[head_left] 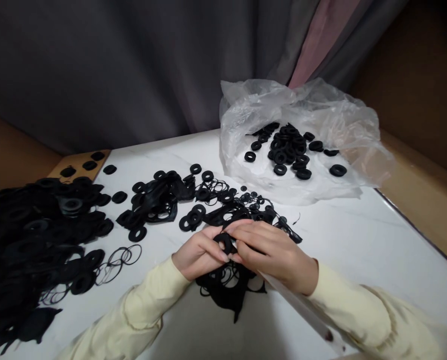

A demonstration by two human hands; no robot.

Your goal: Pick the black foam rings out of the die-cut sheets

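In the head view, my left hand point(204, 251) pinches a small black rubber grommet point(223, 243) between thumb and fingers, with its hole facing up. My right hand point(274, 250) is closed against the right side of the same grommet, its fingertips bunched there. Whether anything else is in those fingers is hidden. Directly under both hands lies a torn black rubber sheet point(229, 295) with round holes and thin loops. Just beyond them are more rubber scraps point(227, 215), small discs point(251, 197) and loose grommets point(191, 218).
A large heap of black rubber pieces point(31, 230) covers the left of the white marbled table point(362, 240). Thin rubber loops point(118, 262) lie beside it. At the back right, a clear plastic bag point(242, 107) is spread open with several grommets point(289, 145) on it. A grey curtain point(133, 65) hangs behind.
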